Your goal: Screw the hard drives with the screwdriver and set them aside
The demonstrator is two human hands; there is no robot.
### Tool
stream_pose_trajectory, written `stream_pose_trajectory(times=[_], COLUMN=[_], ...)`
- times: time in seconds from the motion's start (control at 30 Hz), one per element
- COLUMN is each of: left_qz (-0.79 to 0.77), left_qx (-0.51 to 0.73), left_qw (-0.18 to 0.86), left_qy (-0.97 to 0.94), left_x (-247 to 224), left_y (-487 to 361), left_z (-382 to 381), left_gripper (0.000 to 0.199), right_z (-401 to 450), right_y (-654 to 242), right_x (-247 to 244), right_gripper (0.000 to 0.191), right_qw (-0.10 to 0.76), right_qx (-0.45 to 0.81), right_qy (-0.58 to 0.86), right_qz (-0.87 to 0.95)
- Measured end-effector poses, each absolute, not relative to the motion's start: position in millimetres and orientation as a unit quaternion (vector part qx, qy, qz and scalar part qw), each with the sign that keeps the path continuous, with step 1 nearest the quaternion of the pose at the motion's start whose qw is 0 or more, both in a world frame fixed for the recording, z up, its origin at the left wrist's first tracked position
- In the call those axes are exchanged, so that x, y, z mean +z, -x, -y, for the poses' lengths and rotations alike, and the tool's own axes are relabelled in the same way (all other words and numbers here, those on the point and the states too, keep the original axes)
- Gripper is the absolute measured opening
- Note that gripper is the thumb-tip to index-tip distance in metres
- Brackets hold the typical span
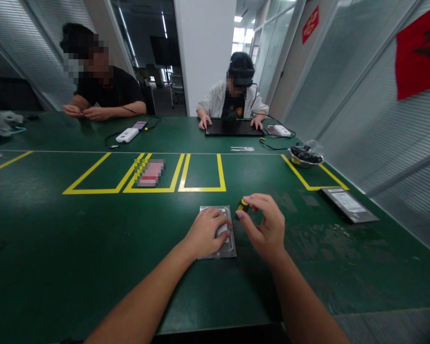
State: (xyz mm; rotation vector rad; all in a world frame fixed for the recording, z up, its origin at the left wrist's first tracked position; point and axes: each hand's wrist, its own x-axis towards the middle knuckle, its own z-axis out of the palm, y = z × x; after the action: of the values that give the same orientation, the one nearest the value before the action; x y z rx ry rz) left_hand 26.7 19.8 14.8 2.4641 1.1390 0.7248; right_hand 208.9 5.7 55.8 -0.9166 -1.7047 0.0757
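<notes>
A hard drive point(229, 249) with a silver casing and a pale label lies flat on the green table in front of me. My left hand point(208, 232) rests over it, fingers bent and pressed on its top, covering much of the label. Between the thumb and fingertips of my right hand point(267, 224) is a short screwdriver point(242, 205) with a black and yellow handle. Its shaft points down near the drive's right edge. Whether the tip touches a screw there is too small to tell.
Another drive-like metal unit point(347, 204) lies to the right, with tiny loose pieces point(340, 231) nearby. Behind it stands a metal bowl point(306, 157) of dark items. A pink phone-shaped object point(151, 173) lies within yellow tape. Two people sit across the table, one holding a black panel point(232, 127).
</notes>
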Motion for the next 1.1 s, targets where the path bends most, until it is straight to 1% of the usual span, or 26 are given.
stream_pose_trajectory(times=[0.2,0.73,0.93,1.1], left_qz=[-0.403,-0.440,-0.449,-0.460], left_qx=[0.246,0.195,0.170,0.165], left_qw=[0.162,0.148,0.157,0.164], left_qy=[-0.866,-0.864,-0.863,-0.857], left_x=[15,18,19,21], left_y=[-27,-37,-39,-41], left_z=[-20,-24,-27,-28], left_gripper=[0.023,0.023,0.024,0.020], right_z=[-4,-7,-5,-6], right_y=[-208,-208,-208,-207], right_x=[57,53,55,54], right_gripper=[0.033,0.033,0.038,0.039], right_qw=[0.566,0.558,0.557,0.553], right_qx=[0.048,0.027,0.050,0.053], right_qy=[0.379,0.398,0.381,0.381], right_qz=[0.731,0.728,0.736,0.739])
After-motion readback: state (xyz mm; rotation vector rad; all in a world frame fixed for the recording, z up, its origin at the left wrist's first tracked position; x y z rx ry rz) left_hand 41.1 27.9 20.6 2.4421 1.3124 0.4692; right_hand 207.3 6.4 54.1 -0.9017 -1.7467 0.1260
